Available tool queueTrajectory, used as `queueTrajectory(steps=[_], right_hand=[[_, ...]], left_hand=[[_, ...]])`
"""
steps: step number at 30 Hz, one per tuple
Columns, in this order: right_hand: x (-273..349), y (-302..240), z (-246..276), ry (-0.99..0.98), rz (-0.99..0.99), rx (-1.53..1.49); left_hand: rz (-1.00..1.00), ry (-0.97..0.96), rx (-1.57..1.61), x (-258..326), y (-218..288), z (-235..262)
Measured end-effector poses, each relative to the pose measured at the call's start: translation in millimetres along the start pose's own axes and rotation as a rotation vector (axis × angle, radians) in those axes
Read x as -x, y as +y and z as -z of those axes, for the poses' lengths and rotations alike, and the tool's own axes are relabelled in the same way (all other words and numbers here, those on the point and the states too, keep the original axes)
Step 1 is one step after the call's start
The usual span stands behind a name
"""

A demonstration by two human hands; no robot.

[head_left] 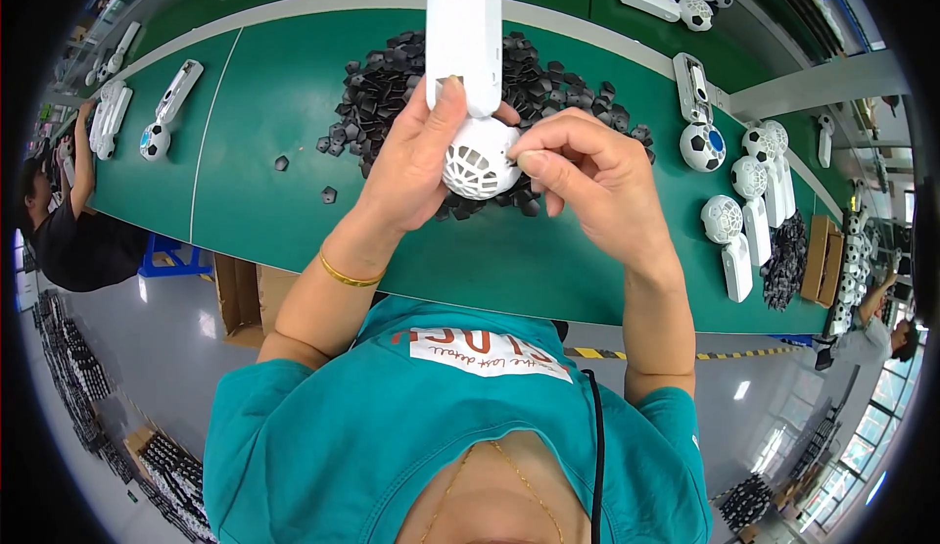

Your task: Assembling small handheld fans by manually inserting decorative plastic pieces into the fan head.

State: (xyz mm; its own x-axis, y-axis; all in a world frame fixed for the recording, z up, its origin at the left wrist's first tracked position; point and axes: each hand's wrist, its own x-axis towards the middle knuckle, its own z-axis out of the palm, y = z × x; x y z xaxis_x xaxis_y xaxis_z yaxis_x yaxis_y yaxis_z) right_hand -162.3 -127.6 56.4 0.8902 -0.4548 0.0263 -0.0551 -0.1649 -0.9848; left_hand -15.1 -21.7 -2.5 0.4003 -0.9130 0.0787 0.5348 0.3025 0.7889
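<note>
My left hand (416, 157) is wrapped round a white plastic housing (464, 35), its thumb lying on the front near the neck. The housing's long body points away from me, and its ball-shaped head (475, 174), cut with grille openings, is at the near end. At the right side of that ball, my right hand (602, 177) has thumb and index finger pinched together against the surface. Whatever is between those fingertips is hidden. Behind and around the housing spreads a pile of small black pentagon-shaped pieces (377, 103).
Two loose black pentagons (329, 194) lie left of the pile on the green table (264, 103). Several white housings with ball heads (723, 219) stand at the right, beside black pieces (784, 262) and a cardboard box (822, 260). More housings (179, 92) and a co-worker (73, 231) are at left.
</note>
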Motion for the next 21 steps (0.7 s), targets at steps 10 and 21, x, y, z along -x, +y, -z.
queueTrajectory(steps=[10, 21], right_hand=[[-6.6, 2.7, -4.8, 0.000, 0.085, 0.261], [-4.8, 14.5, -6.6, 0.014, -0.033, -0.012]], left_hand=[[-0.015, 0.005, -0.062, 1.9, -1.5, -3.2], [-0.029, 0.029, -0.057, 5.3, -3.9, -11.2]])
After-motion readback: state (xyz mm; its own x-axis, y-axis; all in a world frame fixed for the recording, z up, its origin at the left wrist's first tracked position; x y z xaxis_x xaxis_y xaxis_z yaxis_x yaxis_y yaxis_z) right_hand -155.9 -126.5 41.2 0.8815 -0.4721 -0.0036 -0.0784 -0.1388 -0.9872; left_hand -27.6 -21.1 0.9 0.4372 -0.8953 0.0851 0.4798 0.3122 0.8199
